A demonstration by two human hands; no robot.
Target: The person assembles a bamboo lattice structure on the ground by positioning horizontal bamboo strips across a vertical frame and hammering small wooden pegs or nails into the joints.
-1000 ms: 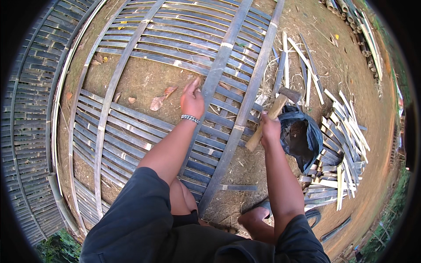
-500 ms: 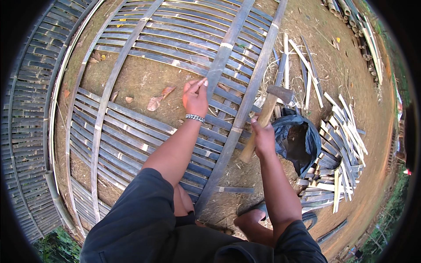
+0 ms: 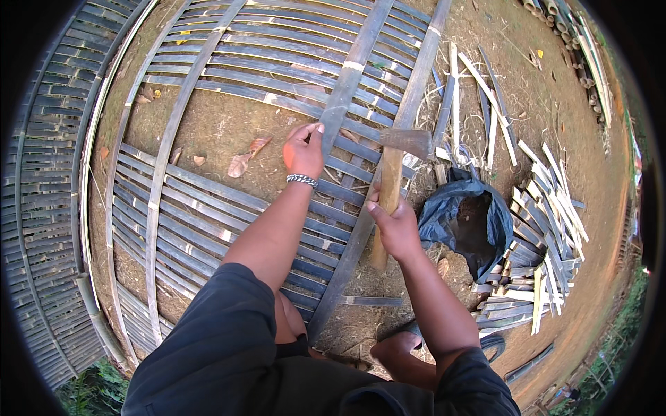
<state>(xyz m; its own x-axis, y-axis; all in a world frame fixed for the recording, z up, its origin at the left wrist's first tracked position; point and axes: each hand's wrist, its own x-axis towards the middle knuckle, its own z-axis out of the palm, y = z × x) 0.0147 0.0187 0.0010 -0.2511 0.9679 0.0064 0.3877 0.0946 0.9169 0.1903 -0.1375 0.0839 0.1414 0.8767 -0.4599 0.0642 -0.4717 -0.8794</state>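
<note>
My left hand (image 3: 304, 152), with a chain bracelet on its wrist, is closed with thumb and fingertips pinched together. It rests against the left edge of a wide dark bamboo strip (image 3: 340, 97) that crosses the thinner slats. Whatever the pinch holds is too small to make out. In my right hand (image 3: 398, 229) is a hatchet (image 3: 390, 173), gripped around its wooden handle. The handle stands roughly upright in view, and the metal head is at the top, over the frame's right-hand strip (image 3: 355, 249). The hatchet head is to the right of my left hand, apart from it.
A slatted bamboo panel (image 3: 184, 191) lies on the dirt below me, another (image 3: 45, 208) at the far left. To the right are a dark plastic bag (image 3: 447, 201), a heap of split bamboo pieces (image 3: 541, 243) and loose strips (image 3: 492, 104). Bamboo poles (image 3: 579, 59) lie farther off.
My right hand has brought the hatchet leftward, closer to my left hand, and its handle is now more upright. My left hand keeps its pinch at the strip.
</note>
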